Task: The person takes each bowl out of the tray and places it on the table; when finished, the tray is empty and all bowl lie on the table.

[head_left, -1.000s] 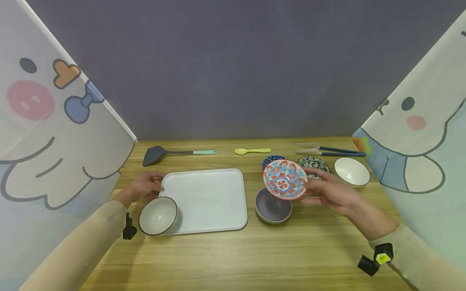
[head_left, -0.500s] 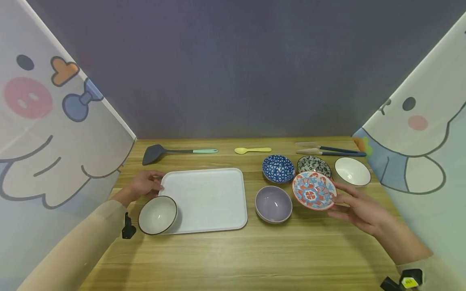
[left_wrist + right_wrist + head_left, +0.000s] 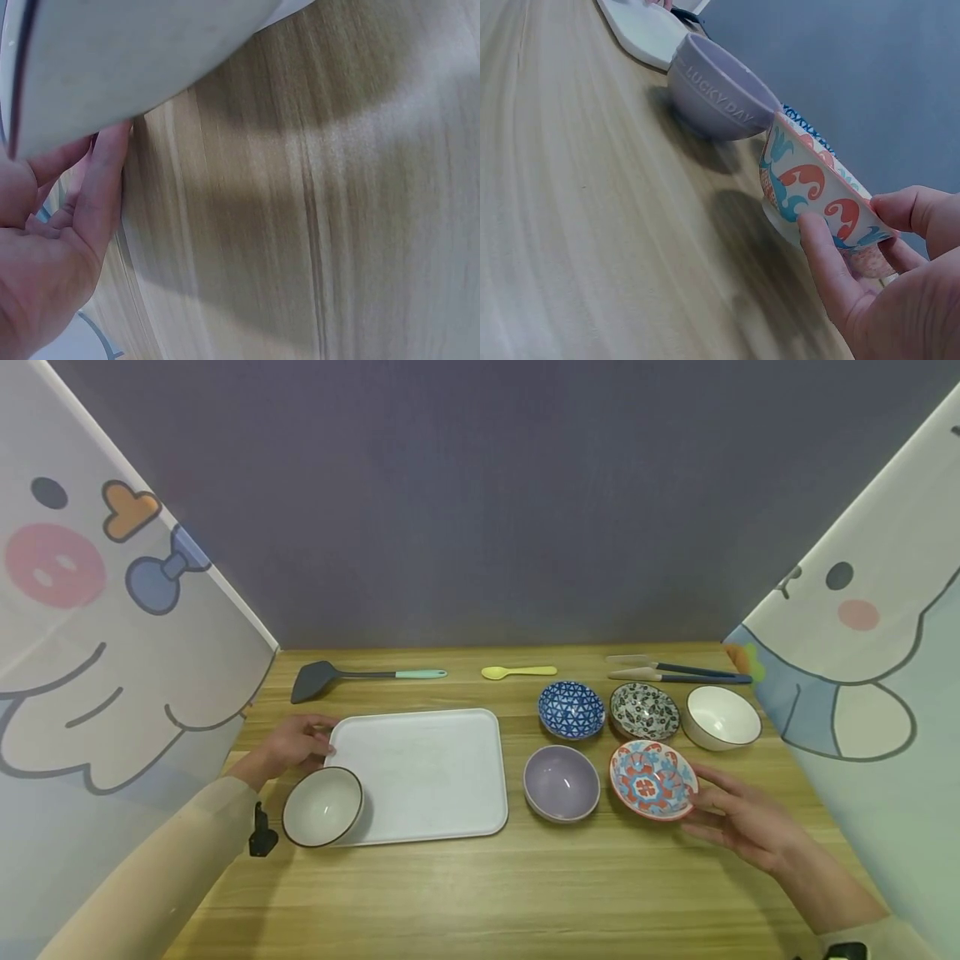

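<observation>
My right hand [image 3: 742,817] pinches the rim of a red-and-blue patterned bowl [image 3: 651,779], thumb at the rim and fingers against the outer wall in the right wrist view. That bowl is slightly tilted close to the table, right of a lilac bowl [image 3: 561,783]; whether its foot touches the wood cannot be told. At the far left corner of a white tray [image 3: 420,777], my left hand [image 3: 292,743] holds the edge between thumb and fingers. A cream bowl with a dark rim [image 3: 322,807] overlaps the tray's near left corner and hides the fingertips in the left wrist view.
Behind the patterned bowl stand a blue triangle-print bowl [image 3: 572,710], a black-and-white floral bowl [image 3: 645,711] and a white bowl [image 3: 722,718]. Along the back lie a spatula [image 3: 315,680], a yellow spoon [image 3: 517,672] and tongs [image 3: 682,673]. Printed side walls flank the table.
My right hand has carried the patterned bowl rightward, nearer to me and lower, from above the lilac bowl to its right side. The left hand stays at the tray.
</observation>
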`<move>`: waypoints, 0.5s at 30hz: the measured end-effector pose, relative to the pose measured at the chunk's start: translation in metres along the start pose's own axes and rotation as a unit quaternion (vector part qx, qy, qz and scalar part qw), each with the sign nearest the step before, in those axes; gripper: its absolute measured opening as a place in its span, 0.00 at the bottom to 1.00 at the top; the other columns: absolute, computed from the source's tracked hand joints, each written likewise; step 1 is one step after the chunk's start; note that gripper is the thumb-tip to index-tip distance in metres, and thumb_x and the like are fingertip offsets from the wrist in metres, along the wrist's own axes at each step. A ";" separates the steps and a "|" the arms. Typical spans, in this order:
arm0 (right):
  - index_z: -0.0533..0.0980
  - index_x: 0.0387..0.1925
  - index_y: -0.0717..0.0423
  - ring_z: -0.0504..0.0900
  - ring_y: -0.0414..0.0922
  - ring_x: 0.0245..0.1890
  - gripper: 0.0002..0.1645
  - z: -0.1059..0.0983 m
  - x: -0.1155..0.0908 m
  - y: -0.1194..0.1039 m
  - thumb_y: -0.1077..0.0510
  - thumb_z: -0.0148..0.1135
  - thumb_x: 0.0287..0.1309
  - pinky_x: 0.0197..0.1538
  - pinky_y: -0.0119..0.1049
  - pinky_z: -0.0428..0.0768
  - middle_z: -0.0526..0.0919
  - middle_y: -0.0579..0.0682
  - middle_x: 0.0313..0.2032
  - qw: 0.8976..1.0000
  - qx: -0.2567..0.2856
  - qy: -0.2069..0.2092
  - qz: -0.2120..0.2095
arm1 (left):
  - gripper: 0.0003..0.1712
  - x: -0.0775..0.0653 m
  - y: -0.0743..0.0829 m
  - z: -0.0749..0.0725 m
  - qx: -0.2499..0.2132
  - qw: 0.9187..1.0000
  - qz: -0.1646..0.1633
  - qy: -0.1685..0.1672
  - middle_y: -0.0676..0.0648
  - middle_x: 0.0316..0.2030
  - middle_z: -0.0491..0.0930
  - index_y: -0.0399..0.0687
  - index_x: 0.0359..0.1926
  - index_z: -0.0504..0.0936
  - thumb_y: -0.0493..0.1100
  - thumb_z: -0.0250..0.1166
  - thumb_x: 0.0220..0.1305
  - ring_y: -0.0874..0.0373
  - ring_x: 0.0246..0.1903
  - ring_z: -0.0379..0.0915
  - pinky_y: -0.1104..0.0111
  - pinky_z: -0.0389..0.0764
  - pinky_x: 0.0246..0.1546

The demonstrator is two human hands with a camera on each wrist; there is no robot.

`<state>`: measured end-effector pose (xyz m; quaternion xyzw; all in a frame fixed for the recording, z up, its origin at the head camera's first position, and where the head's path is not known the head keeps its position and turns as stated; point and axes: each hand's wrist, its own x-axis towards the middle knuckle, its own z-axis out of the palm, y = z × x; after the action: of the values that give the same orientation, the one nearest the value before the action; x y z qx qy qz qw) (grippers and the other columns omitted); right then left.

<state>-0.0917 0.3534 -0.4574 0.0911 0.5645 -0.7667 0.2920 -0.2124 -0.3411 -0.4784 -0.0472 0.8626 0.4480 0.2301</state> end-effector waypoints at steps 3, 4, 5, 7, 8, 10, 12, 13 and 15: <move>0.77 0.54 0.25 0.85 0.48 0.53 0.26 -0.002 0.001 0.006 0.64 0.48 0.78 0.57 0.48 0.85 0.81 0.49 0.52 1.000 0.002 -0.002 0.006 | 0.34 -0.001 0.000 0.001 -0.001 1.000 0.007 0.000 0.34 0.47 0.75 0.31 0.71 0.68 0.31 0.68 0.66 0.52 0.37 0.80 0.60 0.89 0.36; 0.77 0.54 0.25 0.84 0.48 0.53 0.26 -0.003 0.002 0.008 0.64 0.49 0.77 0.58 0.48 0.84 0.81 0.50 0.53 1.000 0.001 -0.001 0.009 | 0.34 -0.001 0.000 0.001 -0.003 1.000 0.008 0.001 0.34 0.47 0.75 0.31 0.71 0.68 0.31 0.68 0.66 0.52 0.37 0.80 0.60 0.89 0.37; 0.76 0.54 0.25 0.84 0.48 0.53 0.25 -0.003 0.002 0.009 0.64 0.49 0.77 0.58 0.48 0.84 0.81 0.50 0.53 1.000 -0.002 0.003 0.011 | 0.35 -0.001 0.000 0.001 -0.002 1.000 0.008 0.000 0.34 0.47 0.75 0.31 0.71 0.68 0.31 0.68 0.66 0.52 0.37 0.80 0.60 0.89 0.37; 0.75 0.55 0.25 0.84 0.48 0.53 0.25 -0.005 0.003 0.012 0.63 0.50 0.77 0.59 0.49 0.84 0.80 0.50 0.53 1.000 -0.009 0.008 0.012 | 0.35 -0.002 0.000 0.001 -0.001 1.000 0.008 0.002 0.34 0.47 0.76 0.31 0.71 0.68 0.32 0.68 0.66 0.52 0.38 0.79 0.61 0.89 0.37; 0.74 0.55 0.25 0.84 0.48 0.52 0.24 -0.005 0.003 0.014 0.62 0.51 0.77 0.59 0.49 0.84 0.80 0.50 0.53 1.000 -0.012 0.012 0.012 | 0.35 -0.002 0.000 0.001 0.000 1.000 0.007 0.002 0.34 0.47 0.76 0.31 0.71 0.68 0.32 0.68 0.66 0.52 0.38 0.79 0.61 0.89 0.37; 0.74 0.55 0.24 0.84 0.48 0.52 0.23 -0.006 0.003 0.016 0.62 0.51 0.77 0.59 0.50 0.83 0.80 0.50 0.52 1.000 -0.017 0.018 0.011 | 0.35 -0.002 0.000 0.002 0.000 1.000 0.005 0.002 0.34 0.48 0.75 0.31 0.71 0.68 0.32 0.68 0.66 0.52 0.38 0.79 0.61 0.88 0.37; 0.73 0.56 0.24 0.84 0.48 0.53 0.23 -0.007 0.002 0.018 0.61 0.52 0.77 0.60 0.50 0.83 0.80 0.49 0.53 1.000 -0.017 0.018 0.009 | 0.35 -0.002 0.001 0.002 0.001 1.000 0.002 0.003 0.34 0.48 0.75 0.32 0.71 0.68 0.32 0.68 0.66 0.52 0.38 0.79 0.61 0.88 0.37; 0.72 0.56 0.23 0.84 0.47 0.53 0.23 -0.007 0.002 0.018 0.61 0.52 0.77 0.60 0.50 0.83 0.80 0.49 0.53 1.000 -0.017 0.017 0.007 | 0.35 -0.002 0.001 0.002 0.001 1.000 0.001 0.003 0.34 0.48 0.75 0.32 0.71 0.68 0.32 0.68 0.66 0.52 0.38 0.79 0.61 0.88 0.37; 0.71 0.59 0.24 0.84 0.47 0.54 0.24 -0.009 0.001 0.020 0.61 0.51 0.78 0.60 0.51 0.82 0.80 0.47 0.54 1.000 -0.019 0.015 0.004 | 0.35 -0.002 0.001 0.001 0.003 1.000 0.000 0.003 0.34 0.48 0.75 0.32 0.71 0.68 0.32 0.68 0.66 0.52 0.38 0.78 0.61 0.88 0.37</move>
<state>-0.0834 0.3574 -0.4772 0.0994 0.5829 -0.7532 0.2881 -0.2107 -0.3394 -0.4774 -0.0477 0.8647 0.4450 0.2280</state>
